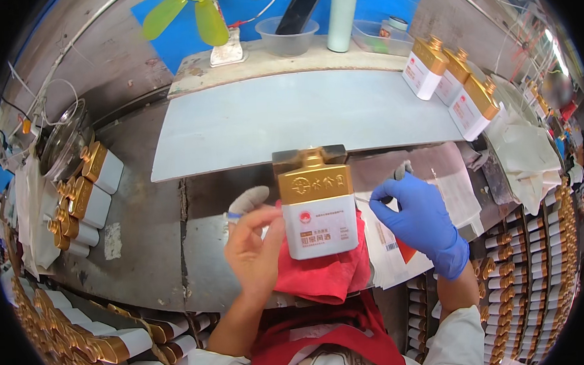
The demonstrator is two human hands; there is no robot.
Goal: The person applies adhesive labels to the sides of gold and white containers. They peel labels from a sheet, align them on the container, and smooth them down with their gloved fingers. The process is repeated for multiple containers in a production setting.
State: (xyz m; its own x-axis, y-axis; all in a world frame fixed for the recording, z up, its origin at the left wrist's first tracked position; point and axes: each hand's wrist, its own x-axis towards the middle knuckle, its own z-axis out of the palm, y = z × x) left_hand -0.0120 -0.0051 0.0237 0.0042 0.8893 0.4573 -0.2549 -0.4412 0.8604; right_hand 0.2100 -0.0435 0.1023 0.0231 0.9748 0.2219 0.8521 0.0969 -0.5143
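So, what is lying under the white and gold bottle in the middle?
A crumpled red cloth lies under the white and gold bottle. The bottle and cloth hide the surface directly beneath.

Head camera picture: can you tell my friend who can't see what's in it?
A bare left hand steadies a white-and-gold bottle on a red cloth, while a blue-gloved right hand holds a thin tool beside it. More such bottles stand around the grey workbench.

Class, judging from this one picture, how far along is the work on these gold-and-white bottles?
Looks done: three bottles stand together at the far right. In hand: the left hand steadies one bottle on a red cloth, while the gloved right hand brings a thin strip to its side. Probably left: bottles at the left; I cannot tell their state.
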